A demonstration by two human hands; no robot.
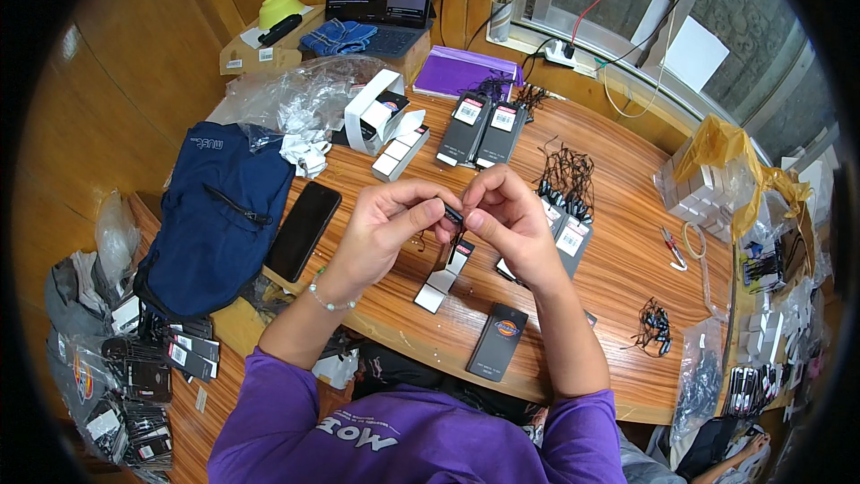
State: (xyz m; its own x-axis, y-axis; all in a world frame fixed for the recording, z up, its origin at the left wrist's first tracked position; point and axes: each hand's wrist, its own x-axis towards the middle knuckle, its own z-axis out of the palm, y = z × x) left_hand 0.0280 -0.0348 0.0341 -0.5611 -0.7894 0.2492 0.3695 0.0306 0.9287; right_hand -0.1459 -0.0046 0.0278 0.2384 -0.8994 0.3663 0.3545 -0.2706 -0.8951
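Above the middle of the table, my left hand (403, 215) pinches a small black tag (453, 214) between thumb and fingers. Close beside it, my right hand (506, 220) has its thumb and fingertips closed on a thin black cord (459, 240) that hangs from the tag; the exact grip is partly hidden. Below the hands lies a narrow folded card (438, 287), white with a black and red end. Nearer to me rests a black rectangular hang tag (498, 341) with a coloured emblem. Past my right wrist sits a stack of dark tags (571, 246) with white stickers.
Two stacks of dark tags (463, 130) and a white box (365, 121) stand farther back. A black phone (304, 231) and a navy bag (215, 215) lie left. Corded black pieces (655, 324) and snips (672, 248) lie right. A laptop (381, 0) stands behind.
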